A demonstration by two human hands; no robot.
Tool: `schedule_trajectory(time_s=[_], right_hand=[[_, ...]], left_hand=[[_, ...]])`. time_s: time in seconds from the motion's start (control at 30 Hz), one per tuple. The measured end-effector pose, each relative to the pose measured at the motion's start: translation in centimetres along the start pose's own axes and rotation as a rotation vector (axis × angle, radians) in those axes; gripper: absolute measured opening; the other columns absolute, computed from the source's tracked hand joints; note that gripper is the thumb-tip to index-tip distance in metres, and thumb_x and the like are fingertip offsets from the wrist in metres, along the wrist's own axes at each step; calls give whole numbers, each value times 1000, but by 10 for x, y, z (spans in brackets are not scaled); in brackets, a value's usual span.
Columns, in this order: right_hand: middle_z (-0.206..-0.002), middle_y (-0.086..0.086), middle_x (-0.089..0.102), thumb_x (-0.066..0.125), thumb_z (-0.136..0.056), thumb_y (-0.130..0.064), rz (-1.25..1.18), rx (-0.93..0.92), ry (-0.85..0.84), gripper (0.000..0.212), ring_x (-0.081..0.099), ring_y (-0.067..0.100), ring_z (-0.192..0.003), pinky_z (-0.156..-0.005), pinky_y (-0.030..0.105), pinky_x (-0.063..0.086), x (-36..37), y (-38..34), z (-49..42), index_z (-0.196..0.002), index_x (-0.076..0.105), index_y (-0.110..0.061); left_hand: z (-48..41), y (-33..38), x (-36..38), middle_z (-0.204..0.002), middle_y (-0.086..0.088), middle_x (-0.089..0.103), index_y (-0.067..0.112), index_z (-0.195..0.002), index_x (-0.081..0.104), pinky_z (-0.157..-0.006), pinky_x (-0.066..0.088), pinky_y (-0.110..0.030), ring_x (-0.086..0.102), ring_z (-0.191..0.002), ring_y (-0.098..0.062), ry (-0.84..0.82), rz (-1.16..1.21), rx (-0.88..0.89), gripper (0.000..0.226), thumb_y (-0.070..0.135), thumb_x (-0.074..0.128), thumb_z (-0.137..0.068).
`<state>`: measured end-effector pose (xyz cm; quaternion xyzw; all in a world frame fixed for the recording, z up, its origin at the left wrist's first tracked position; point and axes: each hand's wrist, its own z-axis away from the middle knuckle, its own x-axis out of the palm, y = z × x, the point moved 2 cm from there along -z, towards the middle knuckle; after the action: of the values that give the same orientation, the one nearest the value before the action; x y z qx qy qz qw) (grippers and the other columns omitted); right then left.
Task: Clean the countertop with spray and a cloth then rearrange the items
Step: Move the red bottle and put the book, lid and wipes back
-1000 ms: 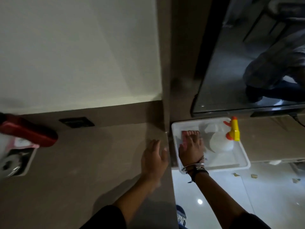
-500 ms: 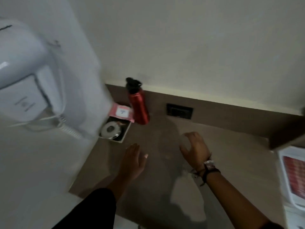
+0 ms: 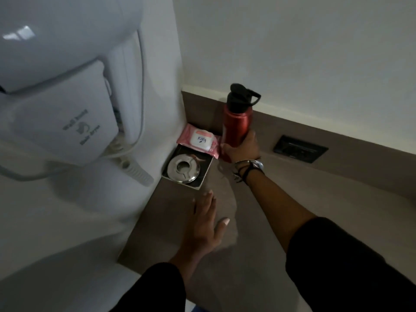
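Observation:
A red metal water bottle (image 3: 236, 124) with a black cap stands upright in the back left corner of the brown countertop (image 3: 281, 221). My right hand (image 3: 244, 147) is wrapped around the bottle's lower part. My left hand (image 3: 204, 224) lies flat on the countertop with its fingers spread and holds nothing. Left of the bottle lies a pink wet-wipes pack (image 3: 199, 140), and in front of it a round steel dish (image 3: 183, 168) rests on a dark card. No spray bottle or cloth is in view.
A white wall-mounted hair dryer (image 3: 65, 104) with a coiled cord hangs on the left wall, close to the corner items. A black socket plate (image 3: 300, 148) sits in the brown backsplash to the right of the bottle. The counter's left edge meets the white wall.
My view has swung from the white tray on the right to the counter's left corner. My right hand reached forward and closed around the red bottle; my left hand stayed flat on the counter.

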<state>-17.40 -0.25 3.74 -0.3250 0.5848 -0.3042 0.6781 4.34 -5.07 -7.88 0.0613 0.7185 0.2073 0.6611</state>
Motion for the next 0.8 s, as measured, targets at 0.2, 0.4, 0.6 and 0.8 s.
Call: schedule_trajectory(time_s=[0.2,0.4,0.6,0.8], right_hand=[[-112,16,64,85,-63,-36,-46,-18,104,66,63,33,-97,-81,44,53,-24,15,2,-113,53,-5],[-108,7,66,87,-60,-37,-129,64,267,73,64,25,-94,-77,35,52,-91,100,45,-118,50,-14],[-98,-4,63,83,-52,-45,-137,268,582,64,65,19,-88,-78,39,56,-221,192,60,-104,50,-26],[-94,-4,56,76,-52,-53,-52,381,786,71,60,21,-82,-69,31,46,-311,242,30,-107,48,-19]], left_hand=[[-2,-1,-1,-162,-10,31,9,-147,44,-121,25,-49,29,-151,-24,-32,10,-1,72,58,46,-95],[-3,-5,-4,-159,-11,37,11,-146,43,-117,31,-51,37,-146,-28,-63,-68,-34,72,61,43,-93],[-2,-6,6,-156,-17,41,6,-144,45,-114,32,-52,44,-141,-32,-13,-119,4,75,60,40,-91],[-5,-2,4,-150,-23,46,-1,-137,51,-111,35,-56,47,-138,-36,0,-144,25,80,62,33,-90]])
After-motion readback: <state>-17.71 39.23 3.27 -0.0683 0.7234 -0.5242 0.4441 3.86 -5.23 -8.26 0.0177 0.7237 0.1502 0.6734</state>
